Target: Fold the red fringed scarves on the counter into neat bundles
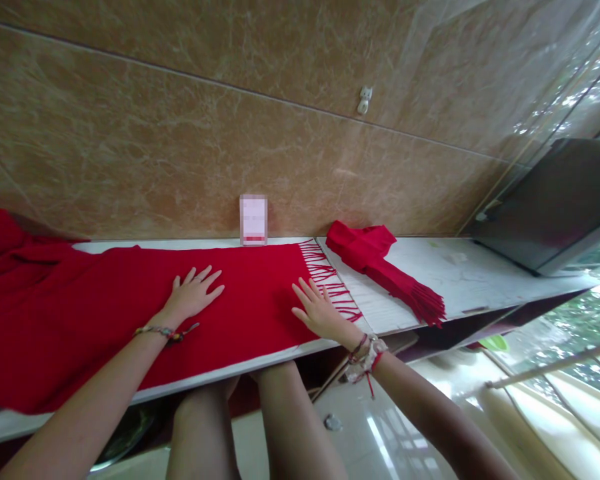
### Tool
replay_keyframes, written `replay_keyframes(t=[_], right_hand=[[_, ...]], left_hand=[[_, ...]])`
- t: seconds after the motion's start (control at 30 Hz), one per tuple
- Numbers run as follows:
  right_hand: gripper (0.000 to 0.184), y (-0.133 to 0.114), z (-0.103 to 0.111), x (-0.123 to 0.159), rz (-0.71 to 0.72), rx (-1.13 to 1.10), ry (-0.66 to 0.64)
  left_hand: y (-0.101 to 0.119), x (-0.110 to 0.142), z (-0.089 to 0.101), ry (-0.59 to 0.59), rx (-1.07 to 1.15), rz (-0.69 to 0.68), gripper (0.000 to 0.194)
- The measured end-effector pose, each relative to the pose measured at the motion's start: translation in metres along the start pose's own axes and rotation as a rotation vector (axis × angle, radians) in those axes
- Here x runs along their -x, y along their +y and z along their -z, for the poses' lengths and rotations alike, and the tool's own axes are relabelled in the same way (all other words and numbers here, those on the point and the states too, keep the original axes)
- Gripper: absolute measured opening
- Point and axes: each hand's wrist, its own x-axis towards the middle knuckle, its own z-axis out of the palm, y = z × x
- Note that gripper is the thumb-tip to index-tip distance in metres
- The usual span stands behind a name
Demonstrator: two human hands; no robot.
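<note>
A wide red scarf [250, 300] is spread over the white tabletop, its fringed end to the right and its left part bunched in loose folds. My left hand [193, 293] lies flat on the middle of the cloth, fingers spread. Close to the fringe, my right hand [320, 310] rests palm down with its fingers apart. Neither hand grips anything. To the right of the fringe lies a second, narrower red scarf [380, 263], folded over itself, with its tassels pointing toward the front edge.
Against the brown marbled wall [180, 133] leans a phone-like card [253, 219], its face blurred. A dark grey appliance [550, 207] stands at the table's right end. The white tabletop [430, 267] has a seam near the fringe. My legs are under the front edge.
</note>
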Motion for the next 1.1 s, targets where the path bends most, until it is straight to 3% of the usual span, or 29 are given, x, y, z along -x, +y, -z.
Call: replay_keyframes(t=[0.13,0.37,0.47,0.57,0.7,0.8,0.87,0.97,1.1], right_hand=[[0.047,-0.006,-0.006,-0.005,0.04,0.021,-0.056],[0.039,0.065,0.001,0.022,-0.081,0.188,-0.191],[0.038,0.082,0.008,0.025,-0.127,0.2,-0.253],[0.043,0.068,0.013,0.004,-0.141,0.133,-0.169],[0.055,0.009,0.009,-0.051,-0.057,-0.022,-0.012],[0.056,-0.033,-0.003,-0.087,0.033,-0.104,-0.031],[0.053,-0.047,-0.012,-0.1,0.084,-0.118,-0.093],[0.05,-0.04,-0.022,-0.101,0.088,-0.079,-0.17],[0.047,0.008,-0.023,-0.079,-0.043,0.024,-0.163]], left_hand=[[-0.001,0.001,0.0,0.003,-0.002,-0.002,0.053],[0.0,0.0,0.001,-0.008,0.007,-0.006,0.053],[0.003,0.001,0.003,-0.03,0.01,0.007,0.053],[0.006,0.003,0.006,-0.034,0.0,0.005,0.053],[0.006,0.004,0.006,-0.016,-0.015,-0.003,0.053],[0.005,0.004,0.004,0.002,-0.016,-0.005,0.052],[0.004,0.003,0.004,0.0,-0.012,0.007,0.053],[0.005,0.004,0.005,-0.02,-0.006,0.02,0.053],[0.006,0.006,0.008,-0.049,0.013,0.021,0.054]])
